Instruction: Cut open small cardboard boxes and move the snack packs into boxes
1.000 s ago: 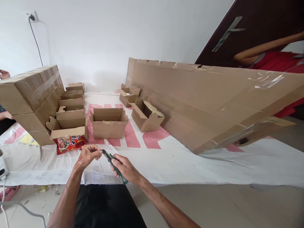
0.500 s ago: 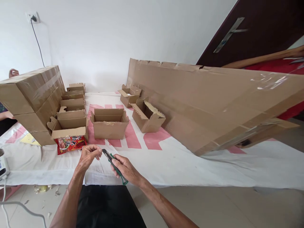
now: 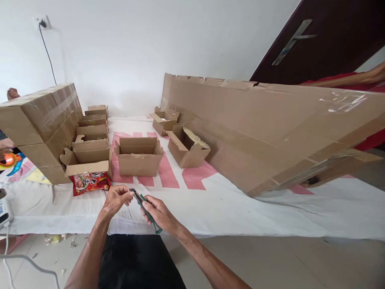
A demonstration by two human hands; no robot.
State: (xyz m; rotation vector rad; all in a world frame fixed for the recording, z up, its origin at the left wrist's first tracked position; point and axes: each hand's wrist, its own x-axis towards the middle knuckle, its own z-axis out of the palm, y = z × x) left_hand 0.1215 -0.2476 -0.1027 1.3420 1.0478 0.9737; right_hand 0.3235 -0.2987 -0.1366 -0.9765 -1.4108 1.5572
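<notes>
My right hand is wrapped round a utility knife with a green and dark grey handle, its dark tip pointing up and left. At that tip is my left hand, thumb and forefinger pinched together; what lies between them, if anything, is too small to make out. Both hands are just above the table's front edge. Behind my left hand, a red printed food packet leans against an open cardboard box. Another open box stands to its right.
Stacked taped cartons rise at the left. Two more open boxes stand by a large cardboard panel slanting across the right. A power strip lies at the left edge. Other people are partly visible at both sides.
My left hand has moved slightly right, so its fingertips meet the knife's tip. My right hand stays nearly still. An orange and blue item has appeared by the person at far left.
</notes>
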